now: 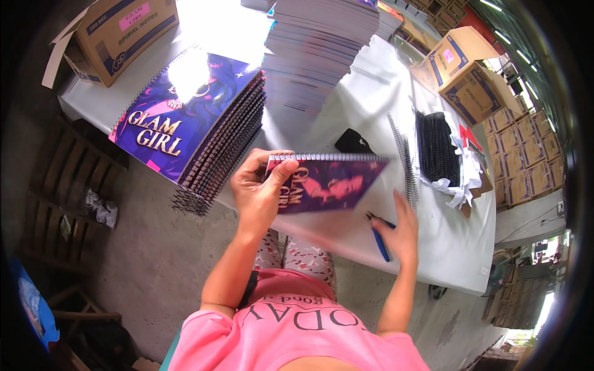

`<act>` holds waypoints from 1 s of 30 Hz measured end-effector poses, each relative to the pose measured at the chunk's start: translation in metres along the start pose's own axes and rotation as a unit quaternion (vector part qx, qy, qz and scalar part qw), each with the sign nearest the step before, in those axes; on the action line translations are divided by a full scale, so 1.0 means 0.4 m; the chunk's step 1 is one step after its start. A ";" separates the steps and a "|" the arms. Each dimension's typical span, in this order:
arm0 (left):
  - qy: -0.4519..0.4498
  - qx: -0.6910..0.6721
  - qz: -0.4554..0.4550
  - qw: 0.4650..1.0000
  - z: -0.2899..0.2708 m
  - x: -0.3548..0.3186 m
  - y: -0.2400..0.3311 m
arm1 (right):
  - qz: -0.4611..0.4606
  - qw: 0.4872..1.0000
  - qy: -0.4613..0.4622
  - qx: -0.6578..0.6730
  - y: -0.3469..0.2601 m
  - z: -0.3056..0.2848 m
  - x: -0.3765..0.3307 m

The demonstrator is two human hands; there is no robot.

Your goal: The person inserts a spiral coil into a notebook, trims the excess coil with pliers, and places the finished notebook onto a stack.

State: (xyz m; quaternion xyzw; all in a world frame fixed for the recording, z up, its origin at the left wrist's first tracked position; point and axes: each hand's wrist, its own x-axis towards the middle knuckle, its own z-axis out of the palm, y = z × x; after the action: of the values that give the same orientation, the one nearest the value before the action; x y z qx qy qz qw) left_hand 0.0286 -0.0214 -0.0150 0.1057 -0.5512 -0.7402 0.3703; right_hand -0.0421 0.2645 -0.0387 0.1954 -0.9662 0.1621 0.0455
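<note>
The left hand [258, 188] grips the left end of a purple-and-pink, wire-bound paper notebook [331, 188] above the worktop [455, 266], spiral edge running rightward toward the open right hand [403, 234] near blue-handled metal pliers [380, 245].

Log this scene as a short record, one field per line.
left hand: gripping the near-left end of a purple spiral notebook, coil edge up
right hand: fingers spread, at the blue-handled pliers; contact unclear
left side: stack of spiral-bound notebooks, purple cover on top, glare across it
beyond the held notebook: tall stack of paper; black flat object, kind unclear
right side: bundle of black coils amid white wrapping
far corners: open cardboard boxes, left and right
surface: white-covered table
</note>
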 end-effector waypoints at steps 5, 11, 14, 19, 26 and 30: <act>0.002 0.079 0.125 0.989 0.038 -0.029 -0.017 | 0.025 0.996 0.041 -0.075 -0.007 0.074 -0.146; 0.012 0.197 0.283 0.939 0.038 -0.026 -0.017 | -0.022 0.975 0.128 0.179 -0.115 0.050 -0.073; 0.014 0.206 0.275 0.939 0.036 -0.034 -0.016 | -0.085 0.941 0.129 0.302 -0.275 -0.048 -0.036; 0.015 0.225 0.295 0.929 0.038 -0.038 -0.006 | -0.191 0.950 0.169 0.178 -0.377 -0.090 0.005; 0.008 0.243 0.351 0.904 0.041 -0.033 -0.015 | -0.195 0.947 0.087 0.241 -0.379 -0.086 0.002; 0.011 0.248 0.382 0.890 0.043 -0.038 -0.024 | 0.002 0.702 -0.272 0.658 -0.349 -0.073 -0.010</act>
State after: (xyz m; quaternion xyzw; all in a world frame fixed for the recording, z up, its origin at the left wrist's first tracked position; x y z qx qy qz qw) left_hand 0.0257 0.0025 -0.0211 -0.0161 -0.7106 -0.3795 0.5923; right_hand 0.0171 0.1540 0.0295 0.2091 -0.5845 0.6966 -0.3597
